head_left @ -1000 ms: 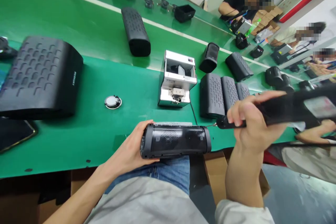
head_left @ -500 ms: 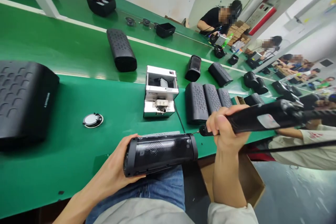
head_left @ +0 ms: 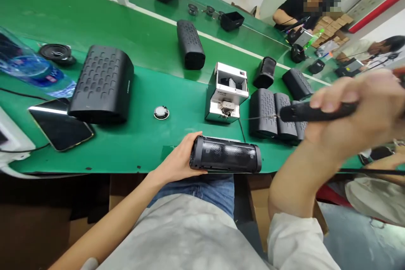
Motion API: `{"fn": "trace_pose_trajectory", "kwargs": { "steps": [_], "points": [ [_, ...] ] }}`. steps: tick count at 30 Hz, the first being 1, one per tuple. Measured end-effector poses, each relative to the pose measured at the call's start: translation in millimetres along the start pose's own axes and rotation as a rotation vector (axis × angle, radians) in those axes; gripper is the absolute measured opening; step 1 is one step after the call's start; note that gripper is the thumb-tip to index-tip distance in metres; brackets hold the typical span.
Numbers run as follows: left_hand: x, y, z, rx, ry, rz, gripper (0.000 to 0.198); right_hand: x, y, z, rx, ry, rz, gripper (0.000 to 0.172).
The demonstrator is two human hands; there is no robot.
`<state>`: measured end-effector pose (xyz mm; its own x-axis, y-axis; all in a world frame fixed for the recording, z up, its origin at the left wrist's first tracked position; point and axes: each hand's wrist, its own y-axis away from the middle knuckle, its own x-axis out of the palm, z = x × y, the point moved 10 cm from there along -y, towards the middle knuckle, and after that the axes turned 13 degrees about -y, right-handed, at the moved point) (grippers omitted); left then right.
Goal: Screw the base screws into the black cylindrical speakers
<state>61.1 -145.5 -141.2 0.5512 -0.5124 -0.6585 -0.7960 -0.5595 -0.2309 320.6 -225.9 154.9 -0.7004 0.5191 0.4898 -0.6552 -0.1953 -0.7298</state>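
My left hand [head_left: 180,158] grips one end of a black speaker housing [head_left: 226,156], which lies on its side at the table's front edge with its perforated face up. Raised to the right, my right hand [head_left: 354,109] is wrapped round a black electric screwdriver [head_left: 316,112]. Its thin bit points left, past the standing speaker covers [head_left: 264,112] and toward a white screw feeder [head_left: 226,93]. The bit is apart from the housing. A small round speaker driver [head_left: 161,112] rests on the green mat left of the feeder.
A large black speaker cover [head_left: 103,82], a phone [head_left: 61,124] and a water bottle [head_left: 34,69] are at the left. Beyond the feeder, more covers [head_left: 191,46] stand on the green conveyor [head_left: 152,38]. Co-workers [head_left: 303,8] sit across the line. A cardboard box [head_left: 259,211] stands below the table.
My right hand has lifted the electric screwdriver up and away from the housing's right end. My left hand still holds the housing. The view has shifted left, bringing in the phone and bottle.
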Motion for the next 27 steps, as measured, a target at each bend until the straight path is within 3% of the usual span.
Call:
{"fn": "trace_pose_trajectory", "kwargs": {
  "steps": [3, 7, 15, 20, 24, 27],
  "points": [
    [-0.6, 0, -2, 0.019, -0.002, -0.010, 0.125, 36, 10, -29, -0.092, -0.041, 0.135, 0.014],
    [-1.0, 0, -3, 0.012, 0.013, 0.003, 0.123, 63, 28, -72, 0.060, 0.127, 0.334, 0.023],
    [-2.1, -2, -4, -0.007, 0.025, 0.026, 0.125, 59, 23, -78, 0.075, 0.054, 0.317, 0.038],
    [-0.6, -2, -4, -0.008, 0.030, 0.044, 0.126, 58, 18, -74, 0.012, 0.132, 0.319, 0.035],
    [-1.6, -2, -5, -0.002, 0.026, 0.038, 0.125, 61, 21, -88, 0.103, 0.263, 0.372, 0.029],
    [-1.4, -2, -5, -0.005, 0.028, 0.041, 0.126, 57, 18, -94, 0.091, 0.279, 0.319, 0.025]
  ]
}}
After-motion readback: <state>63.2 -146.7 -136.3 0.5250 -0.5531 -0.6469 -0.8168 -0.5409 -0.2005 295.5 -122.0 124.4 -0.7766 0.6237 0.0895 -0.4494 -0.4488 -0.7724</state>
